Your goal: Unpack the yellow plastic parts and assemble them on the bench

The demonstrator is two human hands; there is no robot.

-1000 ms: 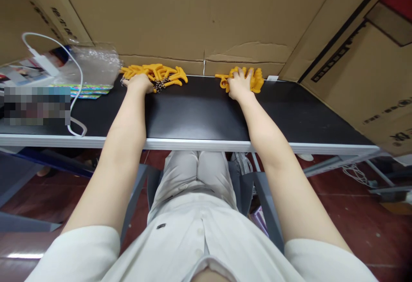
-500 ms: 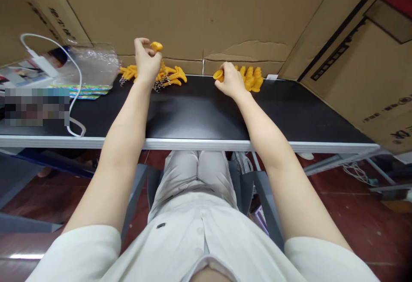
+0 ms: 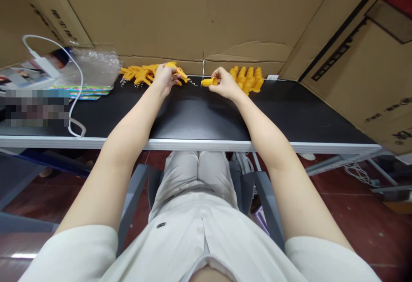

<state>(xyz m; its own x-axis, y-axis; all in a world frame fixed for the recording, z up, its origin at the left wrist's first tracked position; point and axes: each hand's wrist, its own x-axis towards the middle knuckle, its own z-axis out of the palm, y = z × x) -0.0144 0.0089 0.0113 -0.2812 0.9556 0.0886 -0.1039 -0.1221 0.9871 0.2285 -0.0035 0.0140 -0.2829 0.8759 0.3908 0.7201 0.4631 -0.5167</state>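
My left hand point(image 3: 165, 80) is closed on a yellow corkscrew point(image 3: 182, 74), whose metal spiral points to the right. Between the fingers of my right hand point(image 3: 225, 83) is a hollow yellow sleeve point(image 3: 208, 82), lying sideways. A small gap separates the spiral's tip from the sleeve. Left of my left hand lies a pile of more yellow corkscrews point(image 3: 140, 76), partly covered by that hand. Several yellow sleeves point(image 3: 250, 78) stand in a group just beyond my right hand.
On the left of the black table point(image 3: 199, 119) are a clear plastic bag point(image 3: 93, 65), colourful packets point(image 3: 101, 92) and a white cable point(image 3: 81, 80). Cardboard walls point(image 3: 180, 16) stand behind and on the right. A silver edge point(image 3: 199, 144) runs along the front.
My left hand has come down and right with the corkscrew, which now points at the sleeve. My right hand has moved slightly left with the sleeve, turning it sideways.
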